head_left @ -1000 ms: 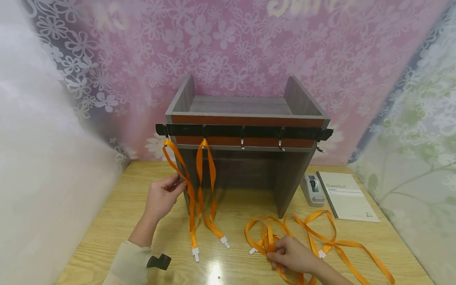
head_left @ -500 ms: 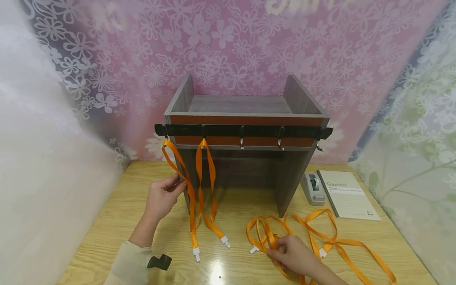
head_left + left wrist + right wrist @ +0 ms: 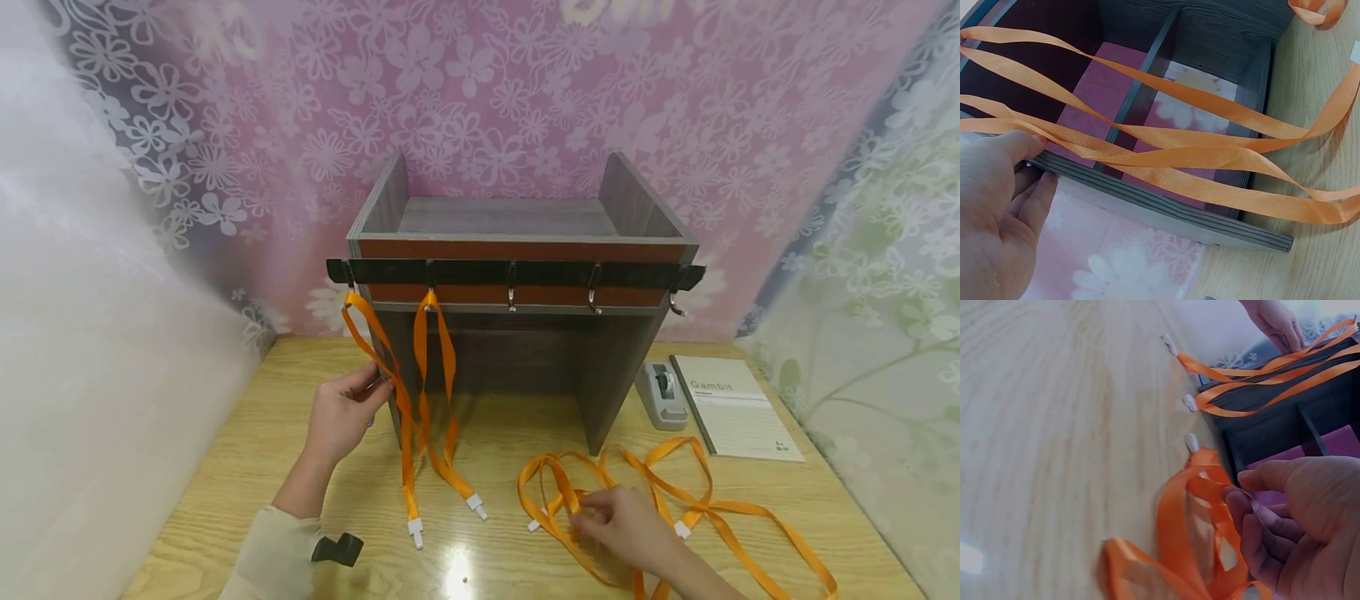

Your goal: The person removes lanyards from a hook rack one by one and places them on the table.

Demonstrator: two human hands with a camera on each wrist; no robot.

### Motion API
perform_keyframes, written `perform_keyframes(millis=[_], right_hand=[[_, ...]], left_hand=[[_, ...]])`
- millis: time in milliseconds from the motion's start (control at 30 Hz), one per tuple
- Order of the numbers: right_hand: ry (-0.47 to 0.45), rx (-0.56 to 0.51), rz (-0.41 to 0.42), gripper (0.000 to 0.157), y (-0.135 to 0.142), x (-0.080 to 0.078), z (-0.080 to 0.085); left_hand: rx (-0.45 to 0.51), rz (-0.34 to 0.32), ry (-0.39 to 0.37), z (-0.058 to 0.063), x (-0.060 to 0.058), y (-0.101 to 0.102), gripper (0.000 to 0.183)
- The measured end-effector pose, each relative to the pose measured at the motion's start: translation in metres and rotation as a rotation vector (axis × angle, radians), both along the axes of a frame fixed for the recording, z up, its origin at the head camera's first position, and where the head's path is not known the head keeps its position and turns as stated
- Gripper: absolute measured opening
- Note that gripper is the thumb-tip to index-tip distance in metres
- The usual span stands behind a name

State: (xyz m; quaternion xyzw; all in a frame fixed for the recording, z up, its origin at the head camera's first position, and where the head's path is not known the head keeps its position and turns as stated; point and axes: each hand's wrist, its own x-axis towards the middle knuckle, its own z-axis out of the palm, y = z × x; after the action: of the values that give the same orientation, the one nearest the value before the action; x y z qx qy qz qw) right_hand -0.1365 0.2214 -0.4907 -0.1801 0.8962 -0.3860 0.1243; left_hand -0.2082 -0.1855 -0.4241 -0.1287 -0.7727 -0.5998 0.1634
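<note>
Gripping one gray shelf unit (image 3: 517, 250) by the front edge of its left side, the person's left hand (image 3: 339, 417) has its thumb toward the inside, at an orange strap, and its other fingers curled on the outer face; I am viewing this remotely. The right hand (image 3: 626, 525) is low over the table (image 3: 247, 450): thumb and forefinger pinch one strap of the loose orange lanyards (image 3: 564, 482), the remaining fingers curled. That tangle lies in front of the unit, toward the right. I count two white clips (image 3: 538, 523) in it, but cannot tell how many lanyards it contains. One black rail (image 3: 472, 273) across the unit carries five metal hooks (image 3: 512, 298). I count two hanging lanyards (image 3: 407, 425), on the leftmost hook and the next, each ending in one white clip. Right of the unit are one tape dispenser (image 3: 662, 396) and, just beside it, one notebook (image 3: 738, 408) marked "Gambit".
</note>
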Motion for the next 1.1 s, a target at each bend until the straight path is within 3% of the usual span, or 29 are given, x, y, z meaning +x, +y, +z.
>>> perform_keyframes(millis=[133, 267, 567, 667, 800, 933, 1000, 1100], right_hand=[[0.020, 0.007, -0.051, 0.039, -0.001, -0.005, 0.010], [0.085, 0.004, -0.134, 0.036, -0.001, -0.011, 0.026], [0.460, -0.067, -0.417, 0.043, 0.009, -0.036, 0.067], [0.517, -0.111, -0.471, 0.047, 0.011, -0.045, 0.078], [0.478, -0.148, -0.520, 0.054, 0.012, -0.055, 0.086], [0.462, -0.138, -0.557, 0.058, 0.013, -0.061, 0.087], [0.490, -0.131, -0.558, 0.053, 0.014, -0.065, 0.086], [0.567, -0.124, -0.546, 0.032, 0.015, -0.071, 0.083]], left_hand=[[-0.011, 0.011, -0.004, 0.001, -0.001, -0.002, 0.039], [-0.019, 0.022, -0.008, 0.002, 0.000, -0.004, 0.039], [-0.044, 0.049, -0.007, 0.006, 0.003, -0.007, 0.039], [-0.059, 0.064, 0.034, 0.006, 0.005, -0.009, 0.036], [-0.092, 0.077, 0.077, 0.001, 0.014, -0.015, 0.031], [-0.121, 0.059, 0.059, -0.005, 0.030, -0.020, 0.029], [-0.128, 0.060, 0.039, -0.006, 0.039, -0.022, 0.028], [-0.135, 0.071, 0.019, -0.008, 0.050, -0.024, 0.026]])
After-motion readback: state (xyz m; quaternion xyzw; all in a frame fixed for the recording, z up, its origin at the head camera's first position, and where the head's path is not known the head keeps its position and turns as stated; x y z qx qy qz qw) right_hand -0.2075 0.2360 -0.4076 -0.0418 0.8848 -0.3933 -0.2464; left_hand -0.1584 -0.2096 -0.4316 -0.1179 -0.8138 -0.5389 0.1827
